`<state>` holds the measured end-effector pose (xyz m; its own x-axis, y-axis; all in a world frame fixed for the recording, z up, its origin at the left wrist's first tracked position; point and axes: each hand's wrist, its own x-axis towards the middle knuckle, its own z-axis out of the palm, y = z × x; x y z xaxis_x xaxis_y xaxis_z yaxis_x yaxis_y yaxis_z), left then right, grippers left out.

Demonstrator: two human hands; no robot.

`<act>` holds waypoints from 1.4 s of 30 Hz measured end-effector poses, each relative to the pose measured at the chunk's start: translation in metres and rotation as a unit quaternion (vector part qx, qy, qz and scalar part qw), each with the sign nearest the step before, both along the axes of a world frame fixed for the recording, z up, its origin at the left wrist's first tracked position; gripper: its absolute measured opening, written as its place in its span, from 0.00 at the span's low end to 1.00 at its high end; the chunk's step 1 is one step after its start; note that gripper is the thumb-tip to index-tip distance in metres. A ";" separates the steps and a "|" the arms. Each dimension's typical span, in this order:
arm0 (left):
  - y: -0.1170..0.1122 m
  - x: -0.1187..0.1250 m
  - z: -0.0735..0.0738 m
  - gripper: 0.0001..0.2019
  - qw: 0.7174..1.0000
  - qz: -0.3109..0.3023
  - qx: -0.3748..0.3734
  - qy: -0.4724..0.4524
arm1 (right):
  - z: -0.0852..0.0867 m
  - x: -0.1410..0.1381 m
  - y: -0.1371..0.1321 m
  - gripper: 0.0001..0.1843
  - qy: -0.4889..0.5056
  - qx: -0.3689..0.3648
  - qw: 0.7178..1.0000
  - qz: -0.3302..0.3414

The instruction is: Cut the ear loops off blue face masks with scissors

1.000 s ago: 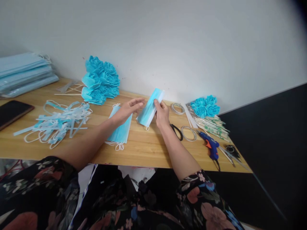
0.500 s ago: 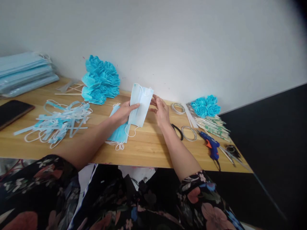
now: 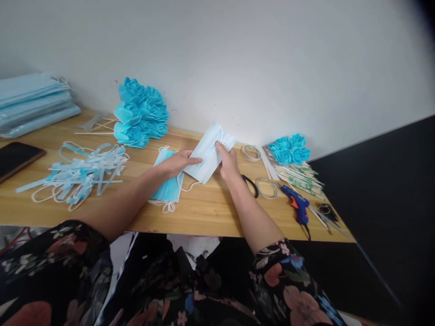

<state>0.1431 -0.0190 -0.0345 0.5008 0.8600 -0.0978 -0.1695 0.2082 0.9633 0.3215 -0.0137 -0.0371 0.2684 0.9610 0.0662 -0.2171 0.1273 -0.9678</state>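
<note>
A pale blue face mask (image 3: 208, 151) is held up over the table, tilted, with a white ear loop hanging from its lower edge. My left hand (image 3: 181, 163) grips its left side, thumb lying on the front. At the right side my right hand (image 3: 228, 161) pinches the mask, thumb on top and fingers behind it. Beneath my left hand and forearm lie more blue face masks (image 3: 171, 190), their white loops bunched at the near end; part of them is hidden.
Cut mask strips and loops (image 3: 81, 174) lie at left beside a phone (image 3: 18, 158). Stacked masks (image 3: 34, 104), blue fabric flowers (image 3: 142, 113) and smaller flowers (image 3: 289, 149) stand along the wall. Tape rolls (image 3: 267, 188), black-handled scissors (image 3: 250, 184) and a blue glue gun (image 3: 296, 203) lie at right.
My right hand, which was beside the mask with fingers apart, has taken hold of its right side. The mask has turned clockwise and leans further to the right.
</note>
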 end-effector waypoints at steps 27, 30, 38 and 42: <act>-0.001 0.002 0.000 0.28 0.850 0.142 0.468 0.196 | -0.002 -0.001 0.001 0.17 0.126 -0.008 0.980 0.156; 0.005 -0.001 0.002 0.26 0.867 0.239 0.409 0.152 | -0.005 0.002 0.005 0.13 0.140 -0.025 0.977 0.156; 0.006 0.001 0.003 0.27 0.979 0.186 0.087 -0.012 | 0.002 -0.002 -0.004 0.15 0.101 -0.040 0.973 0.205; 0.007 0.000 0.001 0.21 0.973 0.215 0.074 -0.029 | 0.003 -0.003 -0.006 0.20 0.090 -0.042 0.974 0.204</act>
